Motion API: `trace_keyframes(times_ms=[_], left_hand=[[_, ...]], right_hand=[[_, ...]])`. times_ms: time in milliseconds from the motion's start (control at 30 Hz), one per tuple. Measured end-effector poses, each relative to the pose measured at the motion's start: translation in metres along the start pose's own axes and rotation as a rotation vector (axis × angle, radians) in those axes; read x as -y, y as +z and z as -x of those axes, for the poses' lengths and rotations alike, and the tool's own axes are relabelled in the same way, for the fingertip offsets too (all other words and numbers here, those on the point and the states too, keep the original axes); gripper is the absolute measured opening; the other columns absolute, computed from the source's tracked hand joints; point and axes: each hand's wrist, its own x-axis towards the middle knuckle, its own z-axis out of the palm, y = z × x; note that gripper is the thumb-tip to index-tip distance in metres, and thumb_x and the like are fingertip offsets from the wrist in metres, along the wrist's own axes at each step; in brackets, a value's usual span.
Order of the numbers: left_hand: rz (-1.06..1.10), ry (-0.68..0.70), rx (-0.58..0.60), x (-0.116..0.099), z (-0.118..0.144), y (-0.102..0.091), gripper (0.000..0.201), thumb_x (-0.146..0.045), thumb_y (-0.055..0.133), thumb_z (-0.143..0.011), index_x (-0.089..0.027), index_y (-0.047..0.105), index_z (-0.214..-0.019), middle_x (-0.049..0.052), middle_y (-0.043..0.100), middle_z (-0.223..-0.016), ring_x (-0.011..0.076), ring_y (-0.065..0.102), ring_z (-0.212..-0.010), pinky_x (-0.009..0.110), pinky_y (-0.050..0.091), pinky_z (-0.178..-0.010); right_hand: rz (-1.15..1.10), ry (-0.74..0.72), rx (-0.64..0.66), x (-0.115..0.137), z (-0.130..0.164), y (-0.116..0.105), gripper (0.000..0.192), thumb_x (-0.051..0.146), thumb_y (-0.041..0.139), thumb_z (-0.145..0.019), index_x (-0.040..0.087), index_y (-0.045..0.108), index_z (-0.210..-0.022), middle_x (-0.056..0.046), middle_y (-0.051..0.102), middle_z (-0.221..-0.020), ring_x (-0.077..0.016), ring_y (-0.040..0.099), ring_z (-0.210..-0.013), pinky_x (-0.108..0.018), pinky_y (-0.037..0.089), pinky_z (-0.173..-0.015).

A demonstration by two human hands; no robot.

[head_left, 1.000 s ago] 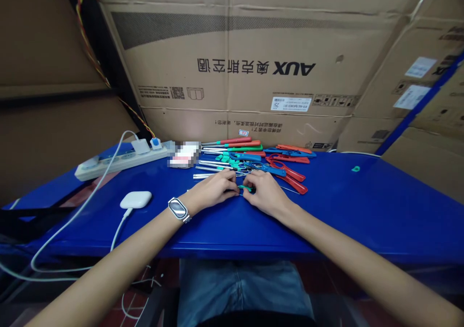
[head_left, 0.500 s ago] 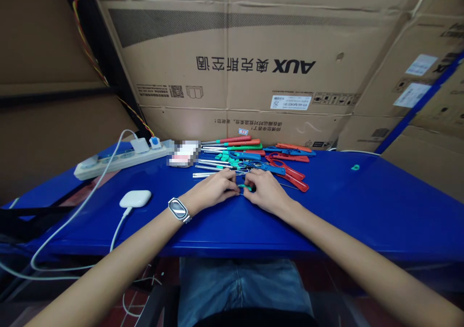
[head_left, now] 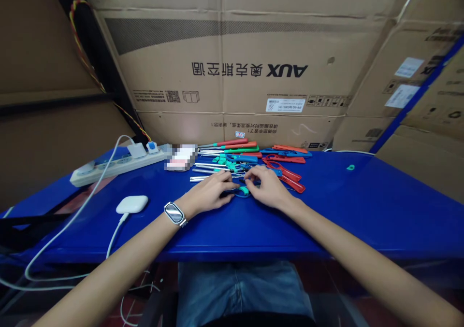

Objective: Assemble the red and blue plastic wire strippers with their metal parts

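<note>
My left hand [head_left: 215, 191], a watch on its wrist, rests low over the table with its fingers closed on the left side of a small blue looped piece with a green part [head_left: 245, 191]. Opposite it, my right hand [head_left: 267, 186] has its thumb and forefinger curled together at the upper right of that piece; whatever they pinch is too small to make out. Just beyond the fingers lie small green plastic pieces [head_left: 221, 159], silver metal rods [head_left: 210, 166] and red handle parts [head_left: 292, 182].
Red, orange and green handled tools [head_left: 241, 149] lie along the cardboard wall [head_left: 250, 37]. A power strip [head_left: 116, 166], a blurred pale rectangular object [head_left: 181, 158] and a white case on a cable [head_left: 132, 204] are at left. A green bit [head_left: 350, 167] lies right on the blue table [head_left: 362, 211].
My hands have moved slightly apart. More of the blue loop and green part shows between them, and the whole view has shifted a little.
</note>
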Motion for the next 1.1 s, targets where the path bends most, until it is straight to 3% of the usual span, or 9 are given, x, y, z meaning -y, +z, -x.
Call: trace_keyframes(times_ms=[133, 300, 400, 533, 767, 933, 1100], left_hand=[[-0.004, -0.002, -0.036, -0.001, -0.001, -0.001, 0.036, -0.023, 0.053, -0.089, -0.019, 0.061, -0.125, 0.008, 0.056, -0.102, 0.0225, 0.055, -0.096, 0.036, 0.046, -0.089], [-0.021, -0.025, -0.102, 0.001, -0.027, -0.009, 0.031, -0.02, 0.043, -0.094, -0.016, 0.062, -0.117, 0.009, 0.057, -0.099, 0.0236, 0.054, -0.096, 0.037, 0.048, -0.085], [-0.079, -0.015, -0.115, 0.008, -0.052, -0.008, 0.026, -0.02, 0.046, -0.093, -0.017, 0.062, -0.113, 0.009, 0.056, -0.102, 0.0233, 0.055, -0.098, 0.037, 0.047, -0.087], [-0.092, -0.02, -0.155, 0.015, -0.074, -0.005, 0.023, -0.02, 0.051, -0.092, -0.018, 0.062, -0.111, 0.009, 0.058, -0.105, 0.0252, 0.055, -0.104, 0.04, 0.046, -0.091], [-0.011, -0.009, -0.27, 0.013, -0.049, -0.022, 0.026, -0.023, 0.055, -0.094, -0.02, 0.06, -0.119, 0.009, 0.059, -0.123, 0.0246, 0.052, -0.118, 0.044, 0.043, -0.102], [0.07, -0.025, -0.287, 0.016, -0.029, -0.02, 0.024, -0.029, 0.055, -0.095, -0.02, 0.064, -0.115, 0.008, 0.066, -0.108, 0.0228, 0.06, -0.104, 0.041, 0.049, -0.092], [0.245, -0.068, -0.266, 0.016, -0.022, -0.015, 0.024, -0.033, 0.056, -0.095, -0.019, 0.069, -0.109, 0.008, 0.069, -0.101, 0.0196, 0.064, -0.091, 0.033, 0.051, -0.08]], right_hand=[[0.187, 0.135, -0.049, -0.026, -0.012, -0.016, 0.021, 0.019, 0.059, -0.079, 0.019, 0.063, -0.1, -0.009, 0.064, -0.103, -0.026, 0.057, -0.1, -0.039, 0.041, -0.085], [0.303, 0.238, 0.128, -0.047, -0.021, -0.03, 0.031, 0.021, 0.061, -0.077, 0.019, 0.063, -0.108, -0.011, 0.066, -0.112, -0.0305, 0.055, -0.109, -0.043, 0.039, -0.089], [0.287, 0.26, 0.177, -0.05, -0.024, -0.031, 0.034, 0.019, 0.063, -0.075, 0.019, 0.064, -0.109, -0.009, 0.069, -0.112, -0.0297, 0.057, -0.108, -0.043, 0.038, -0.089], [0.262, 0.206, 0.134, -0.053, -0.024, -0.029, 0.027, 0.02, 0.063, -0.079, 0.019, 0.066, -0.105, -0.009, 0.07, -0.111, -0.0277, 0.059, -0.107, -0.042, 0.037, -0.09], [0.094, -0.019, 0.044, -0.045, -0.017, -0.038, 0.025, 0.023, 0.051, -0.091, 0.018, 0.068, -0.108, -0.009, 0.071, -0.105, -0.0233, 0.062, -0.096, -0.039, 0.042, -0.086], [-0.133, -0.055, 0.155, -0.032, -0.013, -0.037, 0.028, 0.02, 0.051, -0.089, 0.019, 0.066, -0.113, -0.005, 0.071, -0.097, -0.0166, 0.062, -0.075, -0.031, 0.047, -0.073], [-0.238, -0.082, 0.139, -0.031, -0.009, -0.031, 0.034, 0.02, 0.054, -0.086, 0.019, 0.06, -0.12, -0.002, 0.067, -0.086, -0.0149, 0.058, -0.072, -0.03, 0.047, -0.071]])
